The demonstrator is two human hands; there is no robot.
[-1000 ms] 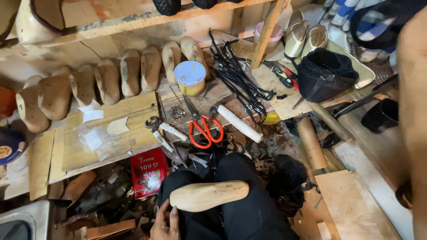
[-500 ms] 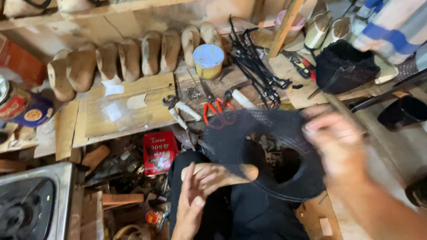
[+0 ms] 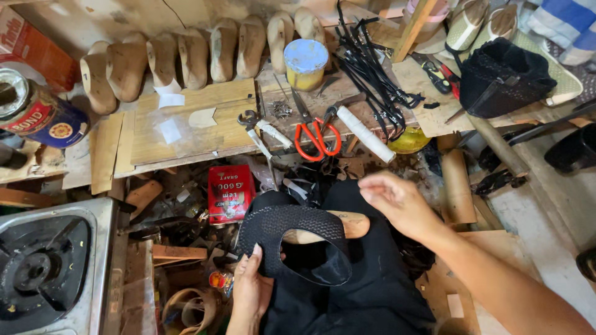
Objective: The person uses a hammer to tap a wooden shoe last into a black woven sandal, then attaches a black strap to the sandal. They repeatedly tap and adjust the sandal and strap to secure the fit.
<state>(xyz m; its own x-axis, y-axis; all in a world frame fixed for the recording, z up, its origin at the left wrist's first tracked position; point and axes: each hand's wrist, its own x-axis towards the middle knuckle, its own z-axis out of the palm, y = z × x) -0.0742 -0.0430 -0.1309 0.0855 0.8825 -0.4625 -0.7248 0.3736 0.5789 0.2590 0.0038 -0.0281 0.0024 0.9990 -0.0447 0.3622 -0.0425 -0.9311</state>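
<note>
The left hand [image 3: 251,288] lay nearest, at the bottom of the view, its fingers curled on the near edge of a black mesh shoe upper [image 3: 292,239], holding it; the upper was draped over a wooden shoe last [image 3: 347,224] that rested across the person's lap on black cloth, the pale end of the last sticking out to the right; the right hand [image 3: 397,201] hovered just right of that end, fingers loosely bent and holding nothing, seemingly not touching the last; to the left of the lap a red box [image 3: 231,193] lay among scraps, and further left a metal gas stove [image 3: 49,267] filled the near corner; beyond, on the low wooden bench [image 3: 186,133], orange-handled scissors [image 3: 316,136] lay beside a white-wrapped tool handle [image 3: 366,133] and pincers [image 3: 261,133]; a bundle of black straps [image 3: 372,68] spread to the right of them; a tin with a blue lid [image 3: 305,62] stood further back; a black shoe upper [image 3: 503,77] sat at the far right; a row of wooden lasts [image 3: 192,56] stood along the far edge; a round can [image 3: 37,115] lay at the far left.
</note>
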